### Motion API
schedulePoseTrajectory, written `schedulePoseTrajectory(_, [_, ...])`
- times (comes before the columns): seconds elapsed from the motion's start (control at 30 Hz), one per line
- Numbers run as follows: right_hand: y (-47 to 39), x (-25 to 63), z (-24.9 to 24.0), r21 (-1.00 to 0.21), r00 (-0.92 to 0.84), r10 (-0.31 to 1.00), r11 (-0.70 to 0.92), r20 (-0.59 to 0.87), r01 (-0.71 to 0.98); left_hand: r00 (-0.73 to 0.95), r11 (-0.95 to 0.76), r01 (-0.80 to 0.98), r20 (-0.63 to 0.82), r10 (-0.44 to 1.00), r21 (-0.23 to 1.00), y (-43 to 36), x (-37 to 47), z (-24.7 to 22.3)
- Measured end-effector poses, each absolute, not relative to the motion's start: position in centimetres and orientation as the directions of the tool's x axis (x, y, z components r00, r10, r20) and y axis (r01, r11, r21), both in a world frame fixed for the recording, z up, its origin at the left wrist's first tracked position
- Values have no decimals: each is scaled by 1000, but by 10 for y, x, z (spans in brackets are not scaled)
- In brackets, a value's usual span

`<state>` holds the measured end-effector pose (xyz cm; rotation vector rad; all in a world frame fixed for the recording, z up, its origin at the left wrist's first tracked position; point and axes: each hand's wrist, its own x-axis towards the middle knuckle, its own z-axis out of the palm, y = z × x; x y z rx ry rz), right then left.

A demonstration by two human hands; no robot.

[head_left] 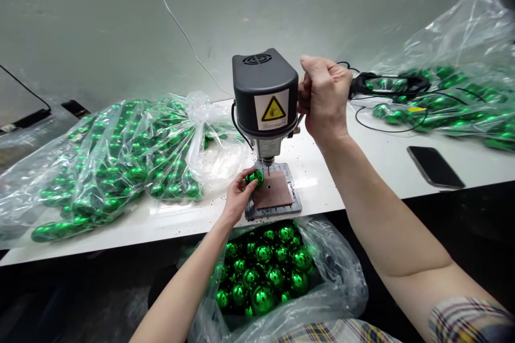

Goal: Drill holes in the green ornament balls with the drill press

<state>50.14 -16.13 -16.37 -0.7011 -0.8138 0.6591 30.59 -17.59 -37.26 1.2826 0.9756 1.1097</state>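
Between the thumb and fingers of my left hand (240, 193) is a shiny green ball (255, 177), held just left of the drill bit. A small bench drill press (265, 94) with a dark housing and a yellow warning label stands before me. Its bit points down over a brown square pad (274, 190) with a hole, lying on the grey metal base (296, 204). My right hand (326, 91) is closed at the right side of the housing, at the drill press lever, most of which the fingers hide.
An open plastic bag (341, 273) of green balls sits below the table edge. Tied clear bags (120, 155) of green balls lie at left, more bagged balls (454, 102) at right. A phone (435, 166) and black cables lie on the white table (169, 222).
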Motion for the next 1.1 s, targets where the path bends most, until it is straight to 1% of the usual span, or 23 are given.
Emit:
schedulePoseTrajectory(0.1, [-161,501,-163,-777,523,755,579,397,-246,244,-66,-42,74,967,997,-173,312,-376])
schedulePoseTrajectory(0.27, [-163,502,-162,-822,514,763,542,392,-177,314,-48,-5,47,948,999,-168,320,-382])
schedulePoseTrajectory(0.47, [-163,503,-163,-807,514,750,565,416,-172,357,-41,1,38,933,999,-172,321,-385])
schedulePoseTrajectory(0.57, [-163,503,-165,-815,511,742,565,434,-128,374,-94,48,70,925,994,-177,322,-381])
schedulePoseTrajectory(0.67, [-162,503,-167,-820,500,734,567,459,-81,378,-152,77,112,919,985,-182,325,-379])
schedulePoseTrajectory(0.77, [-162,503,-169,-815,485,725,578,489,-43,361,-155,78,117,925,985,-184,329,-381])
schedulePoseTrajectory(1.0, [-166,503,-173,-757,506,683,647,527,-86,315,-142,82,109,943,987,-184,333,-386])
schedulePoseTrajectory(1.1, [-169,503,-176,-751,511,664,659,546,-53,309,-126,66,100,946,990,-182,333,-387])
